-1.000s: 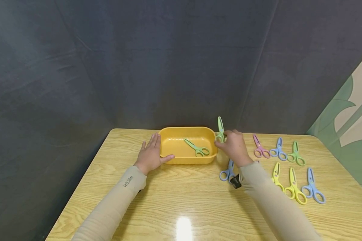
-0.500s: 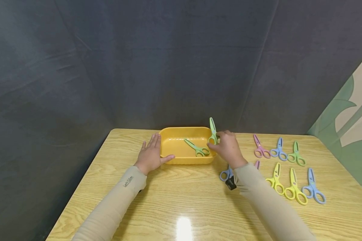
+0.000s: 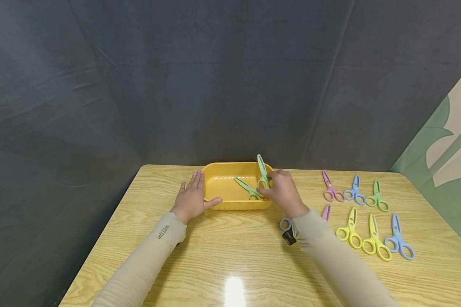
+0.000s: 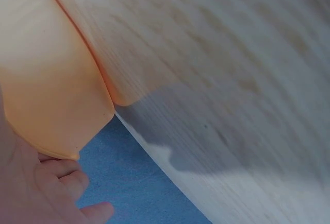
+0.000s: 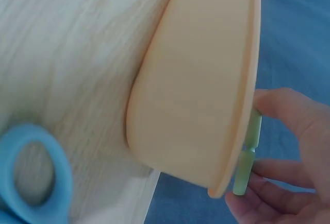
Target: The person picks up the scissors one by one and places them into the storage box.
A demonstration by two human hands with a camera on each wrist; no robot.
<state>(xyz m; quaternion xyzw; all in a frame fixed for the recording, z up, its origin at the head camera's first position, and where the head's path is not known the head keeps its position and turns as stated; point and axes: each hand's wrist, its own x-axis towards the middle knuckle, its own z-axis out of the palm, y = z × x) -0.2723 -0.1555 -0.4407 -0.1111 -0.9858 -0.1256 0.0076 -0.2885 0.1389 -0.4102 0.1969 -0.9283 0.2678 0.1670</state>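
My right hand [image 3: 285, 190] pinches a pair of light green scissors [image 3: 261, 168] by the handles, above the right end of a yellow plastic tray [image 3: 234, 205]. The blades point up and away. In the right wrist view, thumb and fingers hold the green handles [image 5: 244, 170] just beyond the tray's rim. A second pair of green scissors [image 3: 246, 186] lies inside the tray, its handles partly covered by my right hand. My left hand [image 3: 192, 198] rests against the tray's left end with fingers straight and thumb over the front rim.
Right of the tray lie pink scissors [image 3: 332, 192], blue scissors [image 3: 355, 192], green scissors [image 3: 377, 198], two yellow pairs, including yellow scissors [image 3: 374, 241], and another blue pair [image 3: 398, 238]. My right forearm partly hides more blue scissors [image 3: 285, 224] and pink scissors [image 3: 326, 212]. A dark curtain [image 3: 230, 85] hangs behind the table.
My right hand has carried the green scissors leftward, from beside the tray's right end to over its inside. The left hand and the tray look nearly unmoved.
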